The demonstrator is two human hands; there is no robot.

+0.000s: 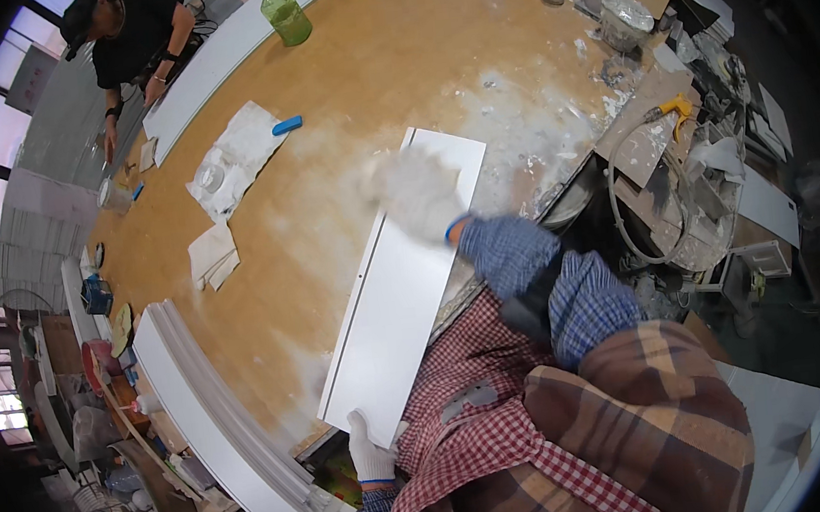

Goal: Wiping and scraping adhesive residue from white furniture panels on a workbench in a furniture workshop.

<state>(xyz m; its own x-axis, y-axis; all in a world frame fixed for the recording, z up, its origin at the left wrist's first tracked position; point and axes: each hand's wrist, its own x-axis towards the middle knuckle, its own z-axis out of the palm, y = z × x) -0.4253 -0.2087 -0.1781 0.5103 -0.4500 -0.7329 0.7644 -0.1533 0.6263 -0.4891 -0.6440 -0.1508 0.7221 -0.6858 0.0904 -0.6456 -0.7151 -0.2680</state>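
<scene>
A long white board (385, 308) with a thin dark groove along its left side lies slantwise across the near edge of the table. My left hand (371, 449), in a white glove, grips the board's near end, its thumb on the top face and the other fingers hidden beneath. Toward the far end, my right hand (414, 191) is over the board's surface, also in a pale glove. Motion smears it, so its fingers and anything under them cannot be made out.
Stacked white boards (213, 413) stand at the left. Beyond are folded cloths (214, 255), a white sheet (247, 148), a blue block (287, 125) and a green bottle (286, 16). Another person (138, 40) works at far left. A yellow air gun (677, 109) and crusted bucket (624, 18) sit right.
</scene>
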